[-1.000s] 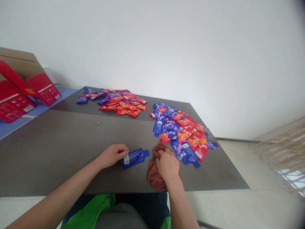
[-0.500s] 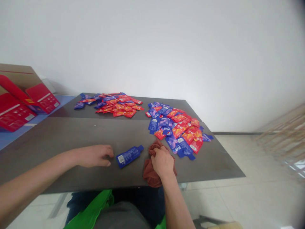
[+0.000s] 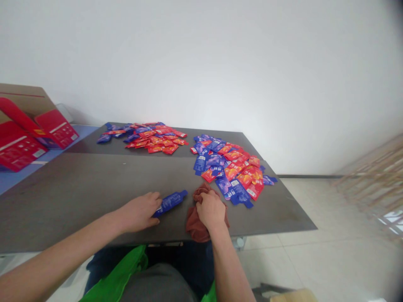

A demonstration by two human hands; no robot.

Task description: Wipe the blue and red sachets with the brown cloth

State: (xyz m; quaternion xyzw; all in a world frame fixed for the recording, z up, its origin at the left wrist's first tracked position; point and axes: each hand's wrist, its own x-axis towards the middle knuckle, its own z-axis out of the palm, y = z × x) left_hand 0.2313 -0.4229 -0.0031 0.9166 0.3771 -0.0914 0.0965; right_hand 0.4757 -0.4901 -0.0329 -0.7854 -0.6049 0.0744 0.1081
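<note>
At the far left an open cardboard box [image 3: 27, 153] with red printed panels stands on a blue surface [image 3: 85, 132], its flaps spread; to the right of that lies the dark grey table [image 3: 82, 180], with the white wall [image 3: 201, 67] behind it; towards the table's back edge is a heap of sachets [image 3: 154, 138], blue ones mostly at its left end and red ones massed at its right; nearer the front edge, the left hand [image 3: 141, 212] is low over the table, its fingers and thumb parted a little about the near end of a single blue sachet [image 3: 171, 202]; the fingers cover part of that end, and I cannot tell whether they pinch it or only touch it; the sachet lies slantwise on the table, between the two hands, its narrow tip pointing up and to the right, with a strip of bare table before the brown cloth [image 3: 193, 228]; the cloth is crumpled near the front edge, and the right hand [image 3: 212, 209] rests on it, fingers curled in and holding a bunched fold; just beyond is a second, spread-out pile of sachets [image 3: 234, 165], red and blue overlapping; farther right, past the table's edge, are the pale tiled floor [image 3: 308, 251] and some blurred wooden slats [image 3: 374, 176]
</note>
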